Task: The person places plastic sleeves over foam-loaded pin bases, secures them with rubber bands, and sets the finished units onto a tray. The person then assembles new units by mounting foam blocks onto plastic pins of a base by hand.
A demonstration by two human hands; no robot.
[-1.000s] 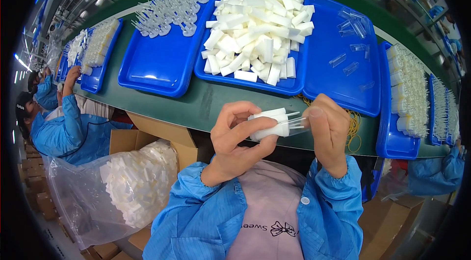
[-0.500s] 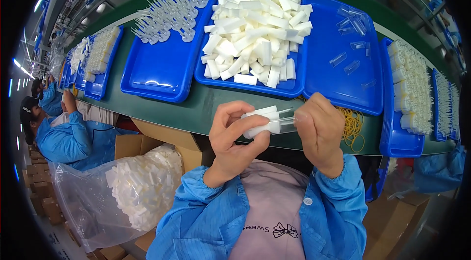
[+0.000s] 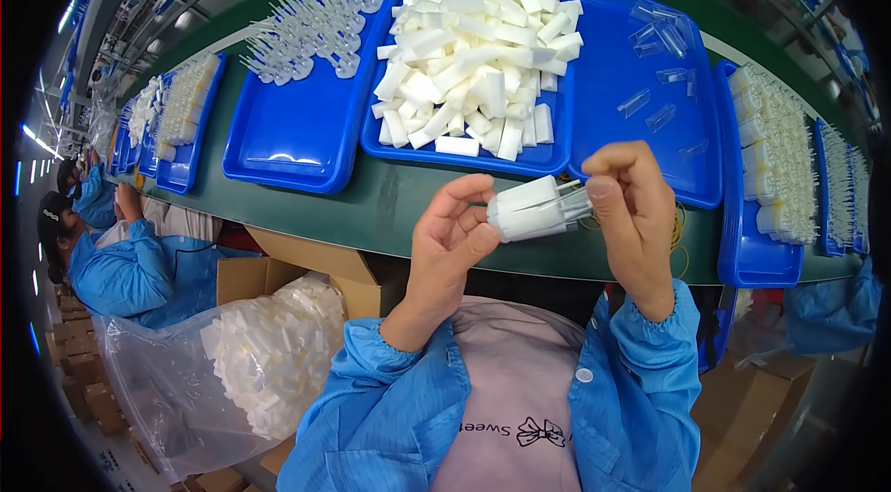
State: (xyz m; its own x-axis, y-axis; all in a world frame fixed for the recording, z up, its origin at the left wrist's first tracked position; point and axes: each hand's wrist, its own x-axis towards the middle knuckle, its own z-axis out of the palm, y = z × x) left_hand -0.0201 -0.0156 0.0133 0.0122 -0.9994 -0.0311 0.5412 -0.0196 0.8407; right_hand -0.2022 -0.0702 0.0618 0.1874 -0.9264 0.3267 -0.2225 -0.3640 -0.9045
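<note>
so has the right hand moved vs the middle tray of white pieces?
Cannot tell. The right hand sits just below the middle tray near edge in every frame; the slight drift matches the head camera's own shift.

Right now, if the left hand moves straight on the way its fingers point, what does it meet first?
The left hand points right, so probably the right hand just past the white pieces it holds; depth is unclear.

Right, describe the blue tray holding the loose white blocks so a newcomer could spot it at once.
Start at the green conveyor belt running across in front of the person. A row of blue trays sits on it; take the middle tray, just beyond the left hand. It alone is heaped with loose white blocks; its neighbours hold clear long-stemmed pieces and small clear sleeves.
</note>
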